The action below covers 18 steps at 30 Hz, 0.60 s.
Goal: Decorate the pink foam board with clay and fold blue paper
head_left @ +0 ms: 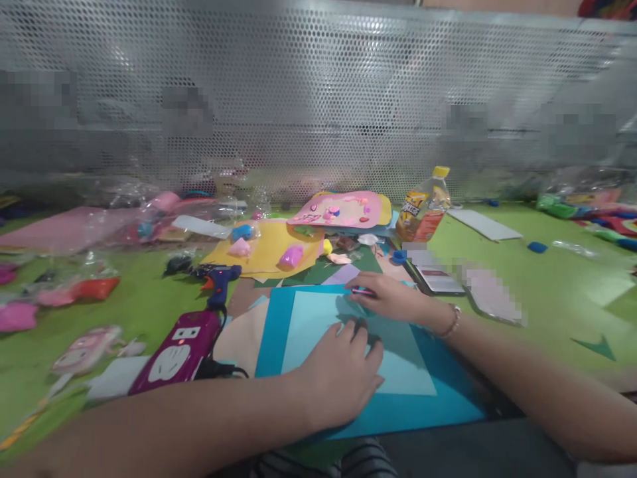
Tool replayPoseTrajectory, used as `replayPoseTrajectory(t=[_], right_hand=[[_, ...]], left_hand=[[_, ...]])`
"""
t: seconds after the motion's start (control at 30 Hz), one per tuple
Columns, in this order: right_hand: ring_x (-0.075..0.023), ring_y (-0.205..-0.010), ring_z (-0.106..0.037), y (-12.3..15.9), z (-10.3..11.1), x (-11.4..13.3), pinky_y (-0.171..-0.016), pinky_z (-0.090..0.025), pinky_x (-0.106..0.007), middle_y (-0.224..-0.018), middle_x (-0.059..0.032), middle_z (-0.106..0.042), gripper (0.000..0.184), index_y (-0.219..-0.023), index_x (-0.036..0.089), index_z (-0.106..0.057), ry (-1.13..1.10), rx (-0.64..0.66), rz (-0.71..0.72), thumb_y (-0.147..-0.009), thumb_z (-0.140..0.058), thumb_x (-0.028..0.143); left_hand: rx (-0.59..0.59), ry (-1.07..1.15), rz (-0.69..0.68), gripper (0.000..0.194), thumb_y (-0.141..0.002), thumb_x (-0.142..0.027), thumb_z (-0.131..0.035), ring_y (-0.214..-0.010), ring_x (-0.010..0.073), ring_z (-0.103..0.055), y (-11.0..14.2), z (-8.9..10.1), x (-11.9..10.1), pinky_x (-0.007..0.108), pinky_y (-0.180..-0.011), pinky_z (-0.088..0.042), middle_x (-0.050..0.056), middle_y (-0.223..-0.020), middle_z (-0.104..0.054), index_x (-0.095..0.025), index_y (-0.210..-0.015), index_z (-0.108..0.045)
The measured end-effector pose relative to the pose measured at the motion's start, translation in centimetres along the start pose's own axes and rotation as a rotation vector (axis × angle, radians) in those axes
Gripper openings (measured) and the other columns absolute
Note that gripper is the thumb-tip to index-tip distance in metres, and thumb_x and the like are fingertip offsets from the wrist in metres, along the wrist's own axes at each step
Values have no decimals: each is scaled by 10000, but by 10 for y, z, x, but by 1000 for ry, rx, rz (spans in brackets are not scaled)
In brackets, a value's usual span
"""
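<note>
A light blue paper square (318, 318) lies on a larger, darker blue sheet (438, 405) on the green table in front of me. My left hand (341, 375) rests on the light sheet's near part, fingers curled down onto it. My right hand (391, 297) sits at the sheet's far edge, fingers pinched round a thin pink and dark object (362, 291) that looks like a pen or a cutter.
To the left lie a blue glue gun (217, 277) and a magenta power strip (179, 348). Yellow paper (263, 249) with clay lumps, a pink craft board (343, 209) and a tilted bottle (424, 207) sit behind. A perforated metal screen (318, 99) closes the back.
</note>
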State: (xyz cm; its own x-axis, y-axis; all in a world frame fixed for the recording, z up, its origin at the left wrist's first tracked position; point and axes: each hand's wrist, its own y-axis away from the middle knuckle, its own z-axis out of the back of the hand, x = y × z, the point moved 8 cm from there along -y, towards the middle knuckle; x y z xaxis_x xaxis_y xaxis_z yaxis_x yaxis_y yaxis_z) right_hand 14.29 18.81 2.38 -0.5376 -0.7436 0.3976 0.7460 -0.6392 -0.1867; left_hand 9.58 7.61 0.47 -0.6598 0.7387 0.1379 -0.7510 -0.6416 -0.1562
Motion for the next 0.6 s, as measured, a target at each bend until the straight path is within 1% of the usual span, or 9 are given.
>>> replayPoseTrajectory(t=[0.13, 0.23, 0.37, 0.47, 0.53, 0.6], right_hand=[[-189, -910, -612, -3, 3, -3, -794, -483, -308, -1005, -90, -666, 243, -1018, 170, -635, -55, -49, 18, -914, -425, 230], [-189, -921, -620, -3, 4, -4, -799, -485, -303, -984, -76, -682, 262, -995, 193, -647, -60, -51, 19, -911, -399, 199], [-191, -954, -626, -3, 3, -4, -812, -486, -295, -1026, -66, -685, 271, -1032, 206, -648, -91, -34, 14, -908, -408, 228], [-198, -953, -627, -4, 1, -4, -820, -484, -309, -1072, -73, -679, 269, -1068, 199, -643, -102, -11, -13, -897, -446, 262], [-202, -927, -631, -4, -1, -4, -798, -485, -313, -1075, -81, -678, 271, -1071, 191, -647, -101, 14, -27, -886, -480, 296], [-203, -920, -630, -4, -3, -2, -777, -485, -307, -1066, -86, -677, 283, -1070, 186, -648, -113, 41, -16, -878, -505, 335]], left_hand=[[-24, -17, -7, 462, -942, -416, -363, -1165, 353, -477, 1, -1, -1, 454, -866, -445, 226, -1260, -514, -103, -1262, -477], [-25, -14, -5, 459, -941, -420, -365, -1161, 352, -474, 1, -1, -1, 448, -855, -446, 216, -1248, -520, -108, -1256, -481], [-21, 5, 14, 446, -937, -415, -383, -1135, 334, -481, 0, 2, 0, 440, -855, -441, 191, -1204, -541, -108, -1242, -491], [-10, 2, 19, 435, -920, -403, -431, -1054, 303, -510, 0, 5, -2, 415, -830, -445, 154, -1118, -570, -102, -1225, -499], [-34, -22, 16, 457, -914, -391, -448, -1066, 295, -498, 0, 9, -3, 417, -853, -431, 150, -1160, -551, -98, -1265, -466], [-79, -56, 18, 487, -921, -386, -437, -1166, 307, -440, 1, 12, -4, 449, -939, -375, 162, -1288, -483, -103, -1316, -420]])
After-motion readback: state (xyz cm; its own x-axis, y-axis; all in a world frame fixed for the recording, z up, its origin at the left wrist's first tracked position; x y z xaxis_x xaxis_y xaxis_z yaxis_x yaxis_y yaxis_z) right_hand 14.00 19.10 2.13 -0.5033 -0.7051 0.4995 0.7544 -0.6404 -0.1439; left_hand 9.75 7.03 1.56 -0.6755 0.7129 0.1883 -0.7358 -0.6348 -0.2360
